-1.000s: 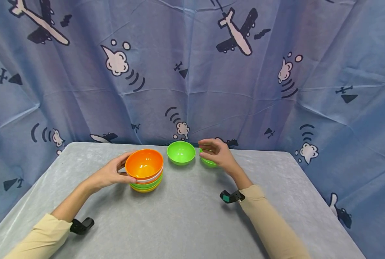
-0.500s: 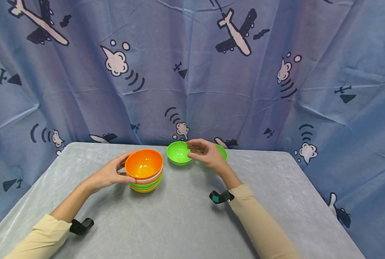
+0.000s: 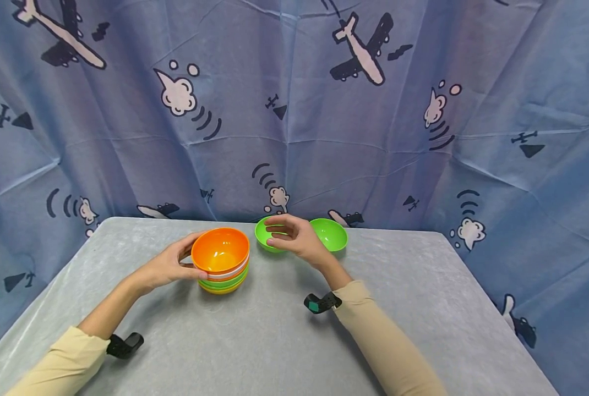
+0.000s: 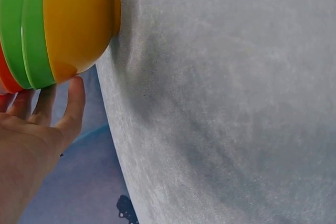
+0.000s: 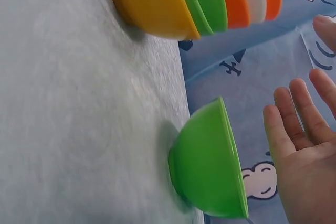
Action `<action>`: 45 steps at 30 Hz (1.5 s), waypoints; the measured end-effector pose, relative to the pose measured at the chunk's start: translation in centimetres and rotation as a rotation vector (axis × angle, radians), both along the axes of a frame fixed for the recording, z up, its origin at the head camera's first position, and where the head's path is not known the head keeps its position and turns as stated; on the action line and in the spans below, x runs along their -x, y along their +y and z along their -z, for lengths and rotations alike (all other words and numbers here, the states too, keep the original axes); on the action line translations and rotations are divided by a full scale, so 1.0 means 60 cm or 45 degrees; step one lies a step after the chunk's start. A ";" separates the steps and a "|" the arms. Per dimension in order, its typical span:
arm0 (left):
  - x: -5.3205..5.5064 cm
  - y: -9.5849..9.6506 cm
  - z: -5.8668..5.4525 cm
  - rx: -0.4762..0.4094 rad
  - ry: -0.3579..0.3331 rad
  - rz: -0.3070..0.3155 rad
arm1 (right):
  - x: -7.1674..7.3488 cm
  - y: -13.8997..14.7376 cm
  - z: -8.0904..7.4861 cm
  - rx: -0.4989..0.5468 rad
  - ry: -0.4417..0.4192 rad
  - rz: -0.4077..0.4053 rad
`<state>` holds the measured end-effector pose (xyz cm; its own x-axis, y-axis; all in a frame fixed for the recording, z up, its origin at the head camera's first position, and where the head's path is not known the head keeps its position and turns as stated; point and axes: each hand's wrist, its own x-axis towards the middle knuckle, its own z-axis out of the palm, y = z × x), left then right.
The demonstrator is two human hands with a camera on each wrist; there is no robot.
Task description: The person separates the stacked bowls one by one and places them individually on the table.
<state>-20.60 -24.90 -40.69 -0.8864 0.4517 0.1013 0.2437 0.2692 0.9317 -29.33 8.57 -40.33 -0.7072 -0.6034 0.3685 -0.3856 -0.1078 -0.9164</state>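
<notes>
My left hand point(image 3: 163, 267) holds the left side of a stack of nested bowls point(image 3: 220, 252), thumb at the front and fingers behind. Orange tops the stack, with white, orange and green bands below and a yellow bowl at the bottom. In the left wrist view, fingertips point(image 4: 76, 90) rest along the green and yellow walls. My right hand point(image 3: 296, 240) hovers empty over a green bowl point(image 3: 261, 234), fingers loosely spread and covering part of it. The right wrist view has this green bowl point(image 5: 207, 163) upright on the table, below the hand point(image 5: 307, 156).
A second green bowl point(image 3: 332, 236) stands upright to the right, near the table's back edge. Behind the grey-covered table point(image 3: 255, 341) hangs a blue curtain point(image 3: 235, 181) with airplane prints. Both wrists wear dark straps with small devices.
My right hand has moved left from the right green bowl to above the left one, uncovering the right bowl. The left hand and the stack have stayed put.
</notes>
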 end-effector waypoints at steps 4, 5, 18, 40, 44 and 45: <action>0.000 0.001 -0.001 0.000 0.005 0.002 | -0.003 -0.013 -0.001 0.007 -0.021 -0.027; 0.000 0.001 -0.001 0.001 0.003 0.001 | -0.003 -0.016 -0.001 0.012 -0.027 -0.036; -0.001 0.002 -0.004 0.015 -0.006 -0.011 | -0.014 -0.043 0.001 0.004 -0.088 -0.079; 0.000 0.000 0.000 0.018 0.006 -0.008 | -0.026 -0.081 0.021 -0.043 -0.129 -0.201; 0.000 0.000 0.000 0.017 0.004 -0.004 | -0.027 -0.090 0.025 -0.077 -0.116 -0.187; 0.000 0.000 0.000 0.018 0.003 -0.004 | -0.027 -0.092 0.026 -0.088 -0.111 -0.183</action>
